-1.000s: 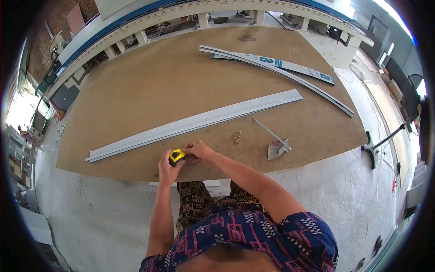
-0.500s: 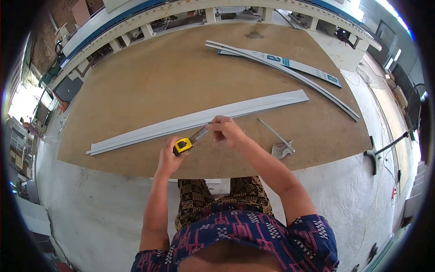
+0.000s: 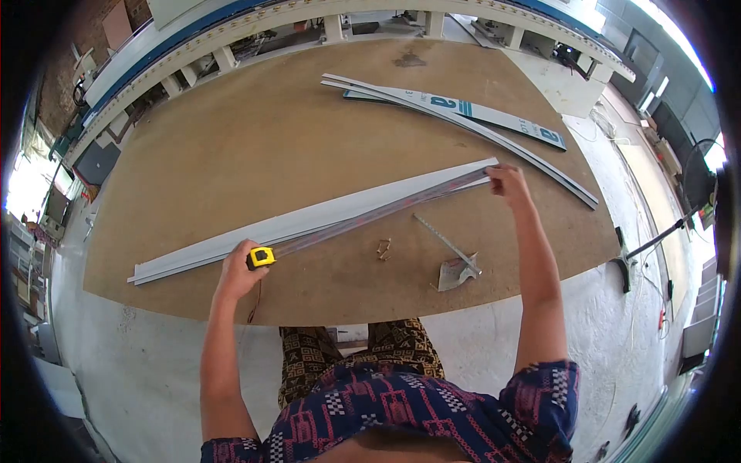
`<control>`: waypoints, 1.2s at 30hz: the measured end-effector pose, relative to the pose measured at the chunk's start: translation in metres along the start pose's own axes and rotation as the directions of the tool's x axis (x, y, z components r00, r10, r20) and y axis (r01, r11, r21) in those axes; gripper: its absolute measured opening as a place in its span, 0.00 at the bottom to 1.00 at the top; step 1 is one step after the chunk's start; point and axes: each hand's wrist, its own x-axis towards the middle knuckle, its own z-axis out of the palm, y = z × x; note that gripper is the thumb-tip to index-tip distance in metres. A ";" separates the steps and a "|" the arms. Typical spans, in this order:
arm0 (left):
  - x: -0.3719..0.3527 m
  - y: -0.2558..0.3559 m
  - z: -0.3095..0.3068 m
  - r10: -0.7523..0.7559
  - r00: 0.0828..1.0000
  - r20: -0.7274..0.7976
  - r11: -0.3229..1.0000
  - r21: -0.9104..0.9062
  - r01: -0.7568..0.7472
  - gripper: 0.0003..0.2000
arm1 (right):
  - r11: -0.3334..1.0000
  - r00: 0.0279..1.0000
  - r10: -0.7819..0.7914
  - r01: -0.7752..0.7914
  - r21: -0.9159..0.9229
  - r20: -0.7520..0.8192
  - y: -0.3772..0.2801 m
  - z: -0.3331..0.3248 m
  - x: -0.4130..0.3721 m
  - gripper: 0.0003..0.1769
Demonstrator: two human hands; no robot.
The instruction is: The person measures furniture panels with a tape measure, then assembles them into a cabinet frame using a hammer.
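A yellow and black tape measure [image 3: 261, 258] is held in my left hand [image 3: 239, 270], over the near left part of the brown table. Its blade [image 3: 370, 216] is drawn out and slants up to the right, where my right hand [image 3: 507, 184] pinches the end. Beneath and behind the blade lies a long white profile [image 3: 309, 215], whose right end is close to my right hand. A combination square [image 3: 448, 245] rests on the table to the right, with a crumpled clear wrapper [image 3: 454, 275] under its head. Small brass-coloured pieces [image 3: 384, 248] lie left of it.
On the brown table [image 3: 208, 154], a blue-lettered white strip [image 3: 494, 118] and thin long profiles [image 3: 532, 160] lie crossed at the back right. A long white machine frame [image 3: 333, 29] runs behind the table. A black stand [image 3: 621, 262] is on the floor at right.
My hands have moved apart, the left one leftward and the right one far to the right, and the blade is pulled out much longer. The small brass-coloured pieces now show. The camera view has shifted slightly.
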 end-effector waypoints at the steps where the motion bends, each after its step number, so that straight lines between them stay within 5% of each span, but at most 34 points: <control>1: 0.005 -0.007 0.002 0.009 1.000 -0.010 0.999 0.041 -0.008 0.22 | 1.000 0.998 -0.001 -0.001 -0.029 -0.063 0.000 -0.014 0.004 0.07; 4: 0.016 -0.026 0.013 0.194 0.975 -0.112 0.970 0.172 -0.173 0.22 | 0.999 0.987 -0.046 0.045 -0.008 -0.157 0.008 -0.043 0.017 0.07; 7: 0.021 -0.016 0.016 0.177 0.981 -0.081 0.969 0.186 -0.160 0.22 | 0.998 0.982 -0.013 0.002 -0.061 -0.191 0.024 -0.062 0.041 0.08; 10: 0.028 0.004 0.012 -0.007 0.994 0.110 1.000 -0.011 0.009 0.22 | 0.994 0.966 -0.024 -0.004 -0.108 -0.257 0.036 -0.065 0.052 0.07; 17: 0.035 0.005 0.018 0.039 0.997 0.068 0.999 -0.028 -0.037 0.22 | 0.992 0.924 -0.024 -0.025 -0.123 -0.381 0.058 -0.057 0.069 0.05; 23: 0.035 0.005 0.022 0.047 0.998 0.046 0.999 0.006 -0.047 0.22 | 0.958 0.903 -0.199 0.096 -0.271 -0.382 0.078 -0.062 0.078 0.05; 30: 0.033 -0.004 0.023 0.066 0.998 0.017 0.998 -0.003 -0.066 0.22 | 0.911 0.876 -0.203 0.006 -0.411 -0.437 0.081 -0.064 0.081 0.09; 32: 0.033 -0.010 0.026 0.102 0.995 -0.005 0.994 -0.043 -0.102 0.21 | 0.882 0.827 -0.372 0.175 -0.437 -0.421 0.099 -0.071 0.094 0.06; 34: 0.035 -0.015 0.028 0.120 0.993 -0.023 0.992 -0.044 -0.121 0.21 | 0.943 0.847 -0.267 0.131 -0.306 -0.461 0.089 -0.063 0.082 0.06; 36: 0.035 -0.019 0.026 0.116 0.992 -0.050 0.992 -0.051 -0.118 0.22 | 0.867 0.791 -0.424 0.214 -0.451 -0.441 0.116 -0.081 0.108 0.07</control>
